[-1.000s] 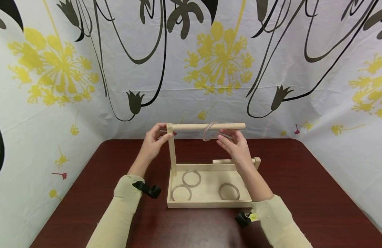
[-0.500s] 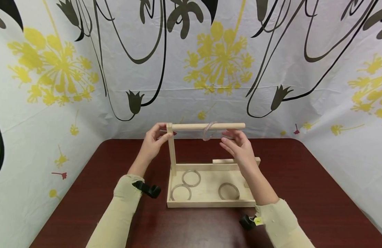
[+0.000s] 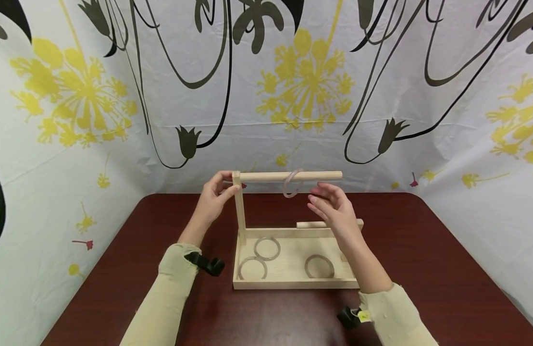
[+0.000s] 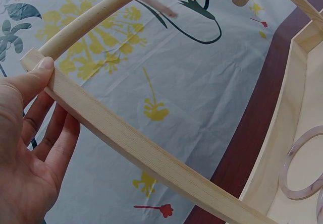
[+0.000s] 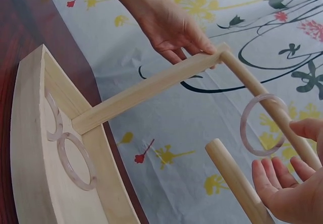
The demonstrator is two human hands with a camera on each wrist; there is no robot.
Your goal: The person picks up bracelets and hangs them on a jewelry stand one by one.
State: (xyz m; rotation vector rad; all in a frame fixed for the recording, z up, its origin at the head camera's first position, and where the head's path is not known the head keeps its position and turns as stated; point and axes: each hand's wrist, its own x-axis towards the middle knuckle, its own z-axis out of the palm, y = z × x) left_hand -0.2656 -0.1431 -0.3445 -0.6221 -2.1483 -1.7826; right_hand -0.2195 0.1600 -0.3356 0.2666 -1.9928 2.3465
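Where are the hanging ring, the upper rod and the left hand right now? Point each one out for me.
Hanging ring [image 5: 243, 127]: right wrist view, on the left side of its band.
Upper rod [image 3: 266, 177]: head view, on a bare stretch left of its middle.
Left hand [image 3: 212, 197]: head view, on the middle of the hand.

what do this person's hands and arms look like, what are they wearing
The left hand and right hand are ungloved. The left sleeve and right sleeve are pale yellowish. A black left wrist device and black right wrist device show; a yellow tag marks the right one.
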